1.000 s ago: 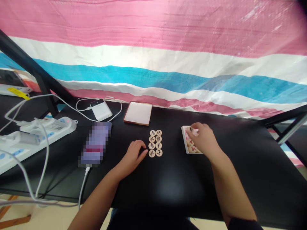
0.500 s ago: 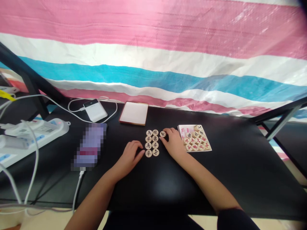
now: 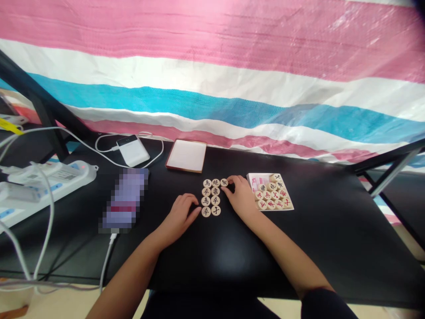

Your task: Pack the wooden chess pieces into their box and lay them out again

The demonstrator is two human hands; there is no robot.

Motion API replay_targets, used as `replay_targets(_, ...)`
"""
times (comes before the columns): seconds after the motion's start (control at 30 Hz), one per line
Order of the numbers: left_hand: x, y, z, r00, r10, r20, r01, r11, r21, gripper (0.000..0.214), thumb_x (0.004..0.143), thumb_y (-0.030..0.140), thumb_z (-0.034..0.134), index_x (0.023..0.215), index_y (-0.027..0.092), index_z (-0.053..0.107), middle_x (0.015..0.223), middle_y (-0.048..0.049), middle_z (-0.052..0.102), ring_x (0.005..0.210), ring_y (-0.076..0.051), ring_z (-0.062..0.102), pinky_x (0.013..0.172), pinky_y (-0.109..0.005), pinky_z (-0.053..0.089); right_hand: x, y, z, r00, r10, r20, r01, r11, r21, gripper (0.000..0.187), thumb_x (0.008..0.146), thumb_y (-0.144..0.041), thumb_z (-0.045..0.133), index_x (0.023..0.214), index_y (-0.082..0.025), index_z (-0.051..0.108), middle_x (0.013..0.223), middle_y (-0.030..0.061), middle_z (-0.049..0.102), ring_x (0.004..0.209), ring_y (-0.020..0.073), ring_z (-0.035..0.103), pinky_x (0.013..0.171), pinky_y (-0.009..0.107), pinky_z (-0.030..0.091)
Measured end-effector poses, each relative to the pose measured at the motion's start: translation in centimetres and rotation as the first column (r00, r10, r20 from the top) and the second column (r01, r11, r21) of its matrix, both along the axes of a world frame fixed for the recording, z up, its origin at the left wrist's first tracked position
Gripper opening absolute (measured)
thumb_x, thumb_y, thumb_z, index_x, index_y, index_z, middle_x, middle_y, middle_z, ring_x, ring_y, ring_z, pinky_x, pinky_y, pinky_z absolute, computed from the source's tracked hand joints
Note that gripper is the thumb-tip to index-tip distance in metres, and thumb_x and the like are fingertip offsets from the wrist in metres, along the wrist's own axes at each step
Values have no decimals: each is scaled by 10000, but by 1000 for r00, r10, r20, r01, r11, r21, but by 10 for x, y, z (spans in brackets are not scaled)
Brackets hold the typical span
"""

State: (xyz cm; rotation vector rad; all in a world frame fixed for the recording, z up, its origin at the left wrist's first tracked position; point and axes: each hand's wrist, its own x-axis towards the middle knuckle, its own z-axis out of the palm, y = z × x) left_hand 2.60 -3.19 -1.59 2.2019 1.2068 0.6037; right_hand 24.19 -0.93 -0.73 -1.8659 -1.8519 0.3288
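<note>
Two columns of round Chinese chess pieces with black characters lie face up on the black table. At the top right of this group, a third-column chess piece sits beside the top row, seemingly touching it. Thumb and fingertips of my right hand are closed on that piece's right side. My left hand rests on the table just left of the columns, thumb and fingers apart, holding nothing. Right of my right hand, a shallow white box contains several more pieces, red and black, partly covered by the wrist.
Toward the back lies a box lid with a white inside. A phone on a cable, a white power bank and a power strip with looping cords occupy the left side. Striped sheeting hangs behind the table.
My right hand has slid its chess piece slightly left, closing the gap to the top row. My left hand keeps its place. The view has shifted a little.
</note>
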Motion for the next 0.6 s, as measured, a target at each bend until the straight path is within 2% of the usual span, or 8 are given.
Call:
replay_targets(0.17, 0, -1, 3, 1000, -4, -8, 4, 1000, -3, 104, 871, 266, 439, 923, 183, 473, 971, -65, 515, 909, -192, 471, 854, -369, 393, -1, -4, 3, 1000, 29, -12, -29, 1000, 4, 319, 731, -228, 542, 1045, -175, 532, 1009, 98, 506, 947, 230, 491, 812, 373, 435)
replay_targets(0.23, 0, 0, 3, 1000, -5, -10, 5, 1000, -1, 103, 870, 267, 440, 920, 183, 473, 968, -66, 516, 900, -193, 473, 847, -368, 395, 5, -3, 10, 999, 29, -29, -29, 999, 21, 319, 725, -193, 512, 1042, -171, 540, 1016, 99, 499, 948, 218, 491, 808, 353, 436)
replay_targets(0.3, 0, 0, 2, 1000, -2, -9, 2, 1000, 1, 104, 870, 269, 437, 922, 186, 472, 969, -65, 516, 896, -194, 474, 842, -369, 397, 19, 1, 19, 999, -35, -23, 36, 998, 55, 285, 722, -168, 484, 997, -162, 558, 996, 96, 515, 942, 209, 492, 822, 343, 421)
replay_targets(0.37, -1, 0, 0, 1000, 0, -5, 0, 1000, -2, 107, 871, 271, 434, 930, 190, 472, 973, -63, 515, 899, -194, 474, 839, -367, 399, 40, 7, 29, 985, -171, 38, 168, 983, 68, 258, 720, -172, 479, 961, -148, 569, 980, 103, 533, 951, 219, 484, 862, 363, 384)
replay_targets(0.43, -1, 1, -1, 1000, 1, 1, -1, 1000, -6, 110, 870, 272, 435, 936, 193, 473, 977, -63, 514, 903, -195, 473, 838, -364, 401, 61, 11, 36, 919, -359, 165, 362, 932, 7, 269, 731, -215, 483, 969, -126, 571, 992, 136, 533, 974, 261, 469, 858, 409, 365)
replay_targets(0.5, -1, 1, -1, 1000, 5, 1, -5, 1000, -10, 109, 868, 273, 436, 932, 195, 476, 977, -63, 515, 905, -197, 472, 840, -367, 400, 78, 15, 39, 810, -507, 295, 548, 833, -73, 314, 746, -243, 467, 1010, -100, 557, 1038, 182, 510, 1001, 311, 453, 818, 440, 372)
replay_targets(0.57, 0, 0, 0, 1000, 12, -2, -12, 1000, -13, 111, 866, 277, 437, 926, 195, 479, 974, -65, 517, 903, -200, 473, 837, -371, 400, 88, 17, 39, 737, -559, 381, 642, 755, -135, 341, 759, -237, 441, 1051, -87, 535, 1078, 206, 490, 1026, 337, 443, 797, 446, 379)
replay_targets(0.6, 0, 0, 1, 1000, 15, -4, -15, 1000, -16, 114, 865, 280, 437, 925, 194, 481, 973, -66, 518, 901, -200, 474, 834, -372, 402, 91, 18, 38, 725, -557, 405, 655, 740, -155, 344, 763, -225, 431, 1063, -87, 528, 1088, 206, 488, 1036, 338, 443, 801, 445, 380)
